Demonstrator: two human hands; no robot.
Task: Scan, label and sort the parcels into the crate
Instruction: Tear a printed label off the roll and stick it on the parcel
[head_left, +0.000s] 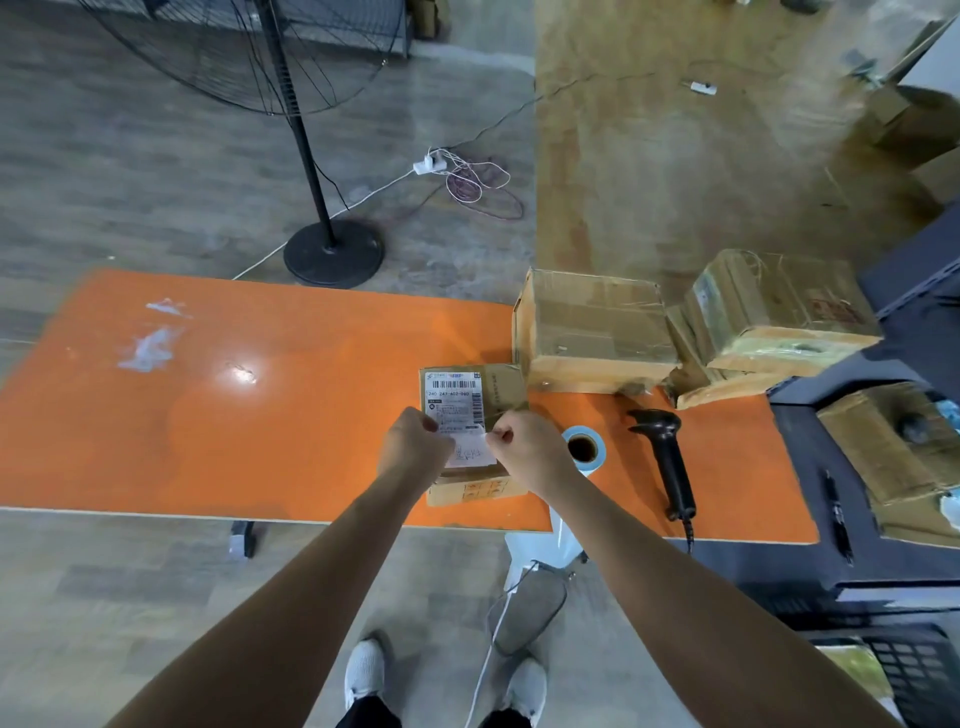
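Currently: left hand closed, thumb and fingers pinching the left edge of a small white label. Right hand closed likewise, pinching the label's right edge. Label is held between them, low over the near half of the parcel. Cannot tell whether it already touches the cardboard, or whether a backing is on it.

Parcel: small brown carton, lying flat on the orange tabletop, near its front edge, right of centre. Not in the crate.

Step, as judged: labelling. The scanner lies unused on the tabletop to the right, with the blue-cored roll between it and the right hand.

Next move calls for: lowering the label square onto the carton top, then pressing it flat from one edge to the other so it does not crease. After that, a lift of the parcel to the dark crate at the right end, which already holds a carton.

Writing: a printed waybill covers the far left of the parcel top. It shows a barcode and, under it, digits that read about "240 247 402 060". A blue logo sits above the barcode but is too small to read. Label in hand has faint red marks, illegible. Red handling symbols on the parcel's near side, also illegible.

Two more parcels wait at the far right of the tabletop.
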